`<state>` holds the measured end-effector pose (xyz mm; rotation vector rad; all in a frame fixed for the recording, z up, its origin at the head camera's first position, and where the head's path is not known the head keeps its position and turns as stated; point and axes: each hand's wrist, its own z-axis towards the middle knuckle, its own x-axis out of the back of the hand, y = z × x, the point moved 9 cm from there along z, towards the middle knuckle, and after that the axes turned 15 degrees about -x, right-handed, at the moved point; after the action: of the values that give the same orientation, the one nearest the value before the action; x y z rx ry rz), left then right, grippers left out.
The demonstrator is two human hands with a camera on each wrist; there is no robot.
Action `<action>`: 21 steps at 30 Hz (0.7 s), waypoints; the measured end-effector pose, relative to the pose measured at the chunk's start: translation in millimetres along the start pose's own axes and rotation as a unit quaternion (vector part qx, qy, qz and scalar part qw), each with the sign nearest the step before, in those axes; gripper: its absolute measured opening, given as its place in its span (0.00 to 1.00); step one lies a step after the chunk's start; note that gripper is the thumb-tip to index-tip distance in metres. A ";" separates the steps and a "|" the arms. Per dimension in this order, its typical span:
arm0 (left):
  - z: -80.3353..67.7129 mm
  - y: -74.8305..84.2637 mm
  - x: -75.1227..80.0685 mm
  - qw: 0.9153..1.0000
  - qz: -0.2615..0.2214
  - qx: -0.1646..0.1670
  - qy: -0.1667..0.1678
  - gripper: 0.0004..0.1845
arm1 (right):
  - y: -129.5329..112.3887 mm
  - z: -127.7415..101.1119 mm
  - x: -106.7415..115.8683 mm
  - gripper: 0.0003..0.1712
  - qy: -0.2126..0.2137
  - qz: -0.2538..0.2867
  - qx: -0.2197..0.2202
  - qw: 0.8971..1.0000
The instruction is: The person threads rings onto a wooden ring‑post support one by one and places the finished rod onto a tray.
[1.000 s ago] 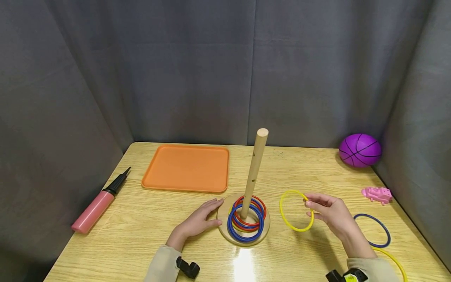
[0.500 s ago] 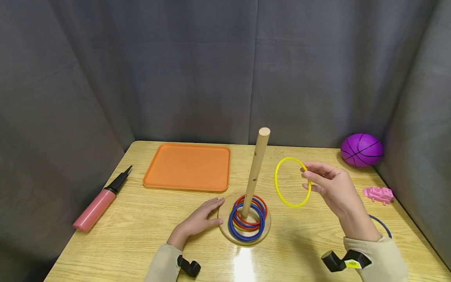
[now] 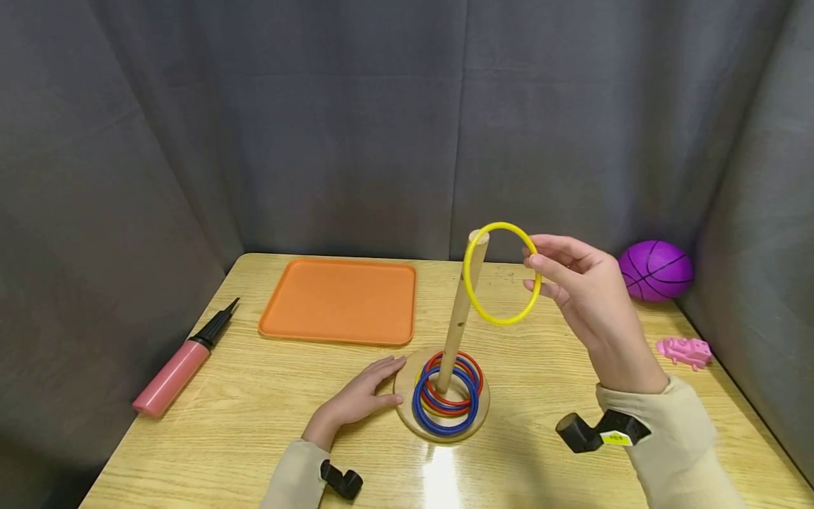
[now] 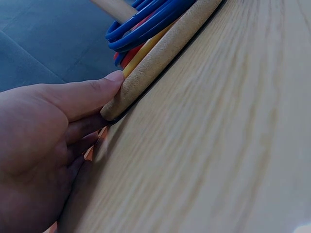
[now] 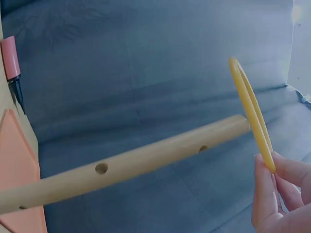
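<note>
My right hand [image 3: 588, 297] pinches a yellow ring [image 3: 504, 323] by its right edge, thumb against fingers. In the head view the ring stands tilted and overlaps the top of the wooden peg [image 3: 453, 329]. From the right wrist, the yellow ring [image 5: 250, 109] appears just past the peg's tip [image 5: 238, 125]; I cannot tell whether they touch. Several blue, red and yellow rings [image 3: 439, 430] lie stacked around the peg's foot on the round base [image 3: 407, 385]. My left hand [image 3: 357, 396] rests with extended fingers against the base's left edge, thumb touching the rim [image 4: 141, 77].
Behind the left hand lies an orange tray [image 3: 340, 300]. A pink hand pump [image 3: 172, 378] is at the table's left edge. On the right are a purple ball [image 3: 658, 272] and a pink toy [image 3: 685, 351]. Grey curtains [image 3: 343, 127] enclose the table.
The right hand has lifted the yellow ring up and leftward, from beside the base to the height of the peg's top. The left hand has stayed at the base.
</note>
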<state>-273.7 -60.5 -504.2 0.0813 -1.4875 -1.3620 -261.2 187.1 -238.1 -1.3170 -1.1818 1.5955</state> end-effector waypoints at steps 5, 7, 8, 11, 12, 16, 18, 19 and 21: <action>1.1 -0.3 0.0 1.000 -0.002 0.004 -0.004 0.37 | 0.4 8.8 -4.7 0.09 0.012 0.022 -0.001 1.000; 1.4 -0.5 -0.2 1.000 -0.003 0.004 -0.006 0.37 | 3.2 11.2 -4.4 0.08 0.020 0.022 -0.006 1.000; 1.5 -0.5 -0.1 1.000 -0.003 0.004 -0.007 0.37 | 5.0 12.0 -4.2 0.08 0.023 0.018 -0.009 1.000; 1.5 -1.3 -0.2 1.000 -0.002 0.004 -0.006 0.37 | 12.1 13.8 -2.1 0.08 0.031 0.007 -0.018 0.999; 1.3 -1.6 -0.1 1.000 -0.001 0.006 -0.007 0.37 | 15.1 14.2 -1.2 0.08 0.034 0.003 -0.021 0.999; 0.8 -1.6 0.1 1.000 0.000 0.005 -0.004 0.37 | 30.2 14.8 2.7 0.09 0.042 -0.016 -0.037 0.998; 0.5 -1.1 0.0 1.000 -0.001 0.004 -0.004 0.37 | 40.2 14.8 4.9 0.10 0.043 -0.028 -0.044 0.998; 0.4 -0.8 0.0 1.000 -0.002 0.003 -0.004 0.37 | 45.7 14.7 6.2 0.10 0.045 -0.033 -0.050 0.997; 0.1 -0.7 -0.3 1.000 -0.003 0.002 -0.003 0.37 | 57.7 14.3 9.8 0.11 0.053 -0.044 -0.063 0.996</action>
<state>-274.1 -60.5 -504.9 0.0843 -1.4972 -1.3648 -276.5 176.1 -295.3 -1.3912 -1.2746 1.3903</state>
